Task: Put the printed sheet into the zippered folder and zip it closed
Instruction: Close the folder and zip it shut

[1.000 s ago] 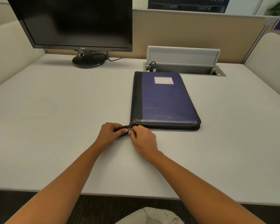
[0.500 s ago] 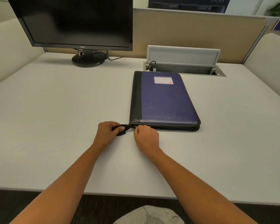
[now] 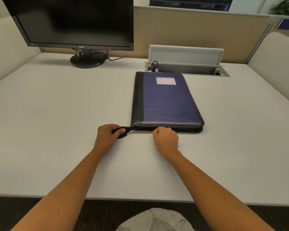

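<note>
Flat blue leather-look zippered folder (image 3: 167, 100) with a black spine strip lies closed on the pale grey desk (image 3: 57, 122), spine to the left, long edges running away from the viewer. A small white label (image 3: 165, 80) with a red mark sits near the far end of its cover. Printed sheet not visible; cannot tell from here whether it is inside.

Left hand (image 3: 108, 135) rests on the desk just left of the folder's near left corner. Its grip is closed around a black fabric strap (image 3: 123, 131) that runs out from that corner; thumb lies on top of the strap, and the strap's loose end pokes out below the fingers.

Right hand (image 3: 166, 140) sits against the folder's near edge, roughly a third of the way along from the left corner. Grip is curled tight, fingertips pinched at the zipper line. The zipper pull itself is hidden by the fingers, so cannot tell for certain what is pinched. To the right of this hand, the near edge shows a dark gap between cover and base.

Behind: black flat-screen monitor (image 3: 73, 22) on a round stand at far left, and an open cable tray (image 3: 187, 69) with its white lid raised, just beyond the folder's far end.
</note>
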`<state>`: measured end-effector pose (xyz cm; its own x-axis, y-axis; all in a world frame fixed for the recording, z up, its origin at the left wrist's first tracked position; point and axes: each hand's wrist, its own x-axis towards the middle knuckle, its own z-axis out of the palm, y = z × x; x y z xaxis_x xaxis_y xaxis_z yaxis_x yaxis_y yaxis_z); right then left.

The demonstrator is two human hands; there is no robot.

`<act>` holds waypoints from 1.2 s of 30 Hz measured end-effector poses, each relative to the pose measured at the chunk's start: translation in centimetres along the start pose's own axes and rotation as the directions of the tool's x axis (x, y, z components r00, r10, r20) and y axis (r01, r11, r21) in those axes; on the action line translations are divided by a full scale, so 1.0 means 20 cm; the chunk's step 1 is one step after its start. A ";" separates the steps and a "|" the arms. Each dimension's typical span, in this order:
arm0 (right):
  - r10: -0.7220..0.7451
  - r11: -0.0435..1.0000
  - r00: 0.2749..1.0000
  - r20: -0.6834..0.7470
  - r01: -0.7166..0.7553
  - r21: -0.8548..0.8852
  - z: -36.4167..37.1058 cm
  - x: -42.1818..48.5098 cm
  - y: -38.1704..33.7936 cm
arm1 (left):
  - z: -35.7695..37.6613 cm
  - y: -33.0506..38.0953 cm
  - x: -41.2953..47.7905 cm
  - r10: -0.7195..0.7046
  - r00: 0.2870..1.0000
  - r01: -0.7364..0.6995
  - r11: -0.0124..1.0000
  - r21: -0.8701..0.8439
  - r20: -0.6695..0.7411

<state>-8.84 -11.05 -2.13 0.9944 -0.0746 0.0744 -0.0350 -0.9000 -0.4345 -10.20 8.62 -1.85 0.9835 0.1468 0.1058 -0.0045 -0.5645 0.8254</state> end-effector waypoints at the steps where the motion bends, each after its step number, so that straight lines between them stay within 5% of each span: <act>1: 0.010 1.000 1.000 -0.010 -0.010 0.001 -0.01 0.00 0.02 | 0.00 0.00 0.00 0.001 1.000 -0.001 1.000 -0.001 0.002; 17: 0.222 0.974 0.962 -0.157 -0.224 0.006 -0.29 0.05 0.56 | 0.00 0.00 0.00 0.005 1.000 -0.005 0.999 0.040 -0.016; 30: 0.116 0.984 0.989 -0.087 -0.102 0.149 -0.37 0.08 0.67 | 0.02 0.09 0.04 -0.045 0.998 0.049 0.991 0.122 -0.037; 34: 0.086 0.982 0.991 -0.103 -0.067 0.174 -0.38 0.08 0.70 | 0.11 0.20 0.04 0.103 0.986 -0.060 0.955 0.291 -0.133; 36: 0.061 0.988 0.994 -0.092 -0.046 0.150 -0.38 0.09 0.70 | 0.18 0.28 0.04 0.243 0.969 -0.214 0.917 0.338 -0.048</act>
<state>-8.35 -27.10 -1.30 0.9770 -0.1685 0.1304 -0.0659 -0.8210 -0.5671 -8.70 2.60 0.92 0.9430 0.0436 0.3299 -0.1532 -0.8232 0.5467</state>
